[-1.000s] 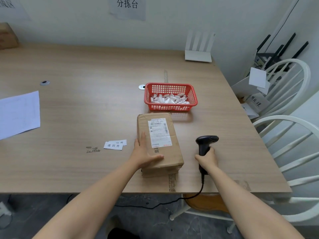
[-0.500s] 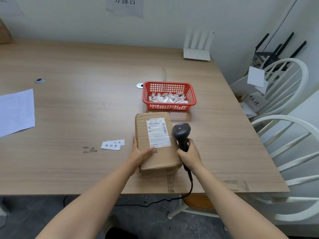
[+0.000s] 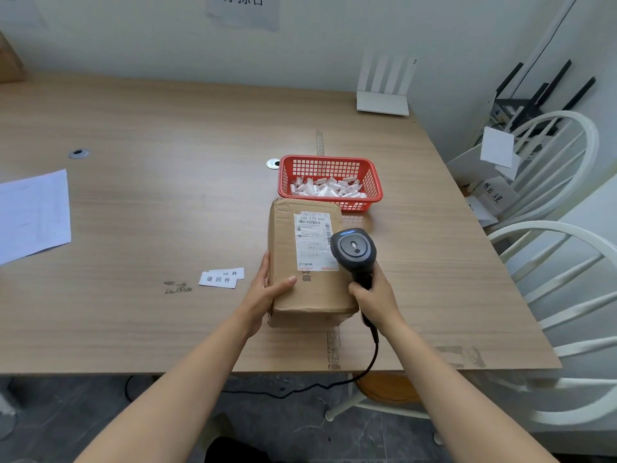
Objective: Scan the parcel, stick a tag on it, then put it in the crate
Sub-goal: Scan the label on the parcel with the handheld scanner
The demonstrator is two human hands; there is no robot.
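A brown cardboard parcel lies flat near the table's front edge, its white shipping label facing up. My left hand grips the parcel's near left corner, thumb on top. My right hand is closed around the handle of a black corded barcode scanner, whose head hangs over the label's right edge. Two small white tags with printed characters lie on the table left of the parcel. A red plastic basket holding several small white pieces stands just behind the parcel.
The wooden table carries a white paper sheet at the left edge and a white router at the back. White chairs stand to the right. The scanner cable drops over the front edge.
My right hand lifted the scanner from the table right of the parcel and brought it left, over the label. My left hand stays on the parcel.
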